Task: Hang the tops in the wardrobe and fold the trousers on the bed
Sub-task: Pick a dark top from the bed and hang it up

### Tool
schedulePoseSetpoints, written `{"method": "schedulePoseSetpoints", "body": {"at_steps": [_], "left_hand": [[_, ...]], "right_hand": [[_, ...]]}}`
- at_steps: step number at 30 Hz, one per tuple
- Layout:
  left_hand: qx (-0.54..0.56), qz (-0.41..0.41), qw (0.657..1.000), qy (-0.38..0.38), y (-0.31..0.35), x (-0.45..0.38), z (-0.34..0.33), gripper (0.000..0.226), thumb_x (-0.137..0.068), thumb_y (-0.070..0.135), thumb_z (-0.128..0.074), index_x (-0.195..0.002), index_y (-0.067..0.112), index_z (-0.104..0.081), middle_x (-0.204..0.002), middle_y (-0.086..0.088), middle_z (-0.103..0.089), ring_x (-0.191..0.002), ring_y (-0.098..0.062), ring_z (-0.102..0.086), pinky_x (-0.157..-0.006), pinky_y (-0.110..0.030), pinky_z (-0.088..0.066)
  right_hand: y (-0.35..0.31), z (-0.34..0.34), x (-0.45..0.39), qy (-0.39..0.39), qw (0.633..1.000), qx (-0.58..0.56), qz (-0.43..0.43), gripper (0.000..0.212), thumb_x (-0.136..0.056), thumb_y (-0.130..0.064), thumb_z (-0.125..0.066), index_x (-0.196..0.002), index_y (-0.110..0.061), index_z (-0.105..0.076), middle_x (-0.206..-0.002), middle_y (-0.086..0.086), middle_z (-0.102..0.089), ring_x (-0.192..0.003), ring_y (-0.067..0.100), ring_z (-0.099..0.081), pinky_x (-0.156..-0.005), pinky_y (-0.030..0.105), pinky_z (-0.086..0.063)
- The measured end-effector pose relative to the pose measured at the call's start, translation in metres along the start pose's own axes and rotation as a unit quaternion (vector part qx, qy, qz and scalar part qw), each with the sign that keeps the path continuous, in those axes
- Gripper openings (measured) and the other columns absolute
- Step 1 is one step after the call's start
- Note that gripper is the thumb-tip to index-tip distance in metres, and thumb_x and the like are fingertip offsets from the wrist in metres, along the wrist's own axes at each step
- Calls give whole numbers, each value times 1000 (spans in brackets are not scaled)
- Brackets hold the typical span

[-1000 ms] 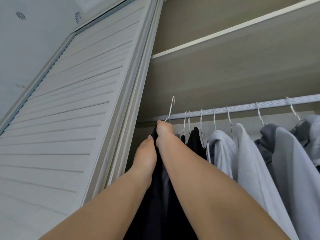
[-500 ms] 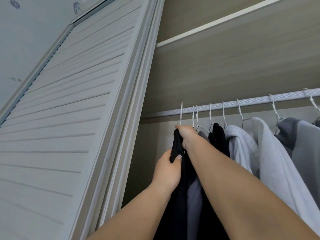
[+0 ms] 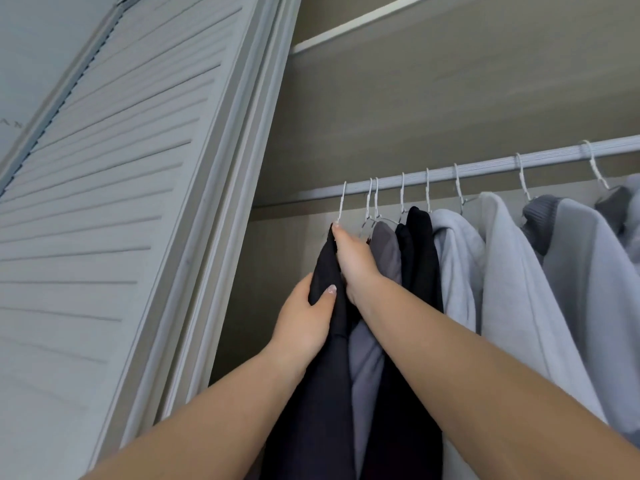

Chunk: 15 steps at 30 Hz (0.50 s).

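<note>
A black top (image 3: 323,271) hangs on a white wire hanger (image 3: 341,202) whose hook sits over the wardrobe rail (image 3: 485,166) at its left end. My left hand (image 3: 304,320) grips the top's left shoulder, thumb over the cloth. My right hand (image 3: 353,261) holds the top at the neck, just under the hook, fingers curled out of sight behind the cloth. To the right hang a grey top (image 3: 384,251), two black tops (image 3: 420,244) and pale grey tops (image 3: 512,271).
A white louvred door (image 3: 114,209) stands open on the left, close to the rail's end. A beige shelf (image 3: 450,81) runs above the rail. More hangers and grey garments (image 3: 588,258) fill the rail to the right.
The hanger hook was above the rail's left end and now rests on the rail. Both hands came down slightly with the black top; my left hand slid to its shoulder.
</note>
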State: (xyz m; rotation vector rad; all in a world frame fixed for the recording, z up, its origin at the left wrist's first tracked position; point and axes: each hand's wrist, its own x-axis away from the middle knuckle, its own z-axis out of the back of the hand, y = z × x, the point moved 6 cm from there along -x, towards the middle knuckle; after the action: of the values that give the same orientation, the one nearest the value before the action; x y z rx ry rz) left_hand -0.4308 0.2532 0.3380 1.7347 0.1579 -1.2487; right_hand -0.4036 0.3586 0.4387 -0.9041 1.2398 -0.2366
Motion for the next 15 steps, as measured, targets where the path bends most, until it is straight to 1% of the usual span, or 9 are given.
{"method": "schedulePoseSetpoints", "body": {"at_steps": [3, 6, 7, 8, 9, 10, 12, 14, 15], "left_hand": [[-2, 2, 1000, 3, 4, 18, 0, 36, -98, 29, -48, -133, 30, -51, -125, 13, -60, -111, -5, -58, -101, -30, -45], [1, 28, 999, 26, 14, 35, 3, 54, -96, 35, -51, -147, 26, -33, -141, 10, -47, -125, -8, -48, -106, -31, -40], [3, 35, 999, 31, 17, 42, 4, 56, -96, 36, -51, -148, 26, -30, -139, 11, -47, -122, -7, -49, -102, -27, -41], [5, 44, 998, 35, 23, 51, 5, 57, -96, 36, -51, -148, 28, -30, -133, 13, -49, -114, -3, -51, -92, -20, -43], [6, 50, 998, 41, 29, 59, 7, 56, -96, 36, -51, -147, 30, -30, -124, 16, -51, -104, 1, -52, -82, -16, -42], [0, 61, 997, 52, 35, 74, 9, 55, -96, 37, -51, -147, 30, -30, -119, 17, -51, -97, 4, -51, -77, -14, -40], [-4, 73, 994, 76, 45, 98, 15, 54, -96, 36, -51, -146, 30, -31, -116, 17, -53, -99, 1, -51, -86, -19, -40], [-16, 95, 989, 111, 54, 131, 24, 52, -96, 34, -52, -145, 28, -34, -112, 16, -52, -107, -5, -52, -96, -27, -40], [-25, 107, 987, 120, 55, 147, 29, 52, -96, 34, -52, -144, 27, -35, -114, 15, -52, -113, -8, -52, -101, -31, -40]], "right_hand": [[2, 6, 29, -47, 999, -14, 7, 55, -92, -51, -45, -134, -16, -49, -128, 6, -57, -118, 25, -54, -105, 42, -41], [-3, 14, 58, -63, 998, -16, 17, 62, -91, -54, -46, -143, -21, -40, -142, 0, -46, -130, 20, -44, -110, 41, -35], [-6, 18, 68, -64, 997, -25, 25, 62, -91, -54, -46, -144, -21, -38, -144, -2, -44, -132, 19, -41, -111, 41, -33], [-8, 23, 80, -65, 997, -37, 30, 62, -91, -53, -46, -144, -22, -38, -146, -3, -42, -134, 18, -39, -112, 41, -32], [-11, 27, 90, -68, 996, -54, 35, 61, -91, -52, -46, -144, -23, -37, -147, -4, -41, -135, 17, -37, -112, 41, -31], [-11, 32, 108, -77, 994, -72, 31, 61, -92, -51, -46, -145, -24, -36, -148, -6, -39, -136, 15, -36, -113, 41, -30], [-8, 41, 137, -82, 991, -103, 19, 60, -92, -49, -47, -146, -26, -34, -150, -8, -36, -137, 14, -34, -113, 42, -29], [-3, 50, 173, -87, 987, -134, -11, 57, -93, -45, -48, -146, -26, -34, -148, -7, -38, -135, 13, -36, -113, 42, -31], [2, 52, 189, -89, 986, -137, -19, 56, -94, -43, -48, -145, -25, -35, -148, -7, -39, -134, 13, -38, -112, 42, -32]]}}
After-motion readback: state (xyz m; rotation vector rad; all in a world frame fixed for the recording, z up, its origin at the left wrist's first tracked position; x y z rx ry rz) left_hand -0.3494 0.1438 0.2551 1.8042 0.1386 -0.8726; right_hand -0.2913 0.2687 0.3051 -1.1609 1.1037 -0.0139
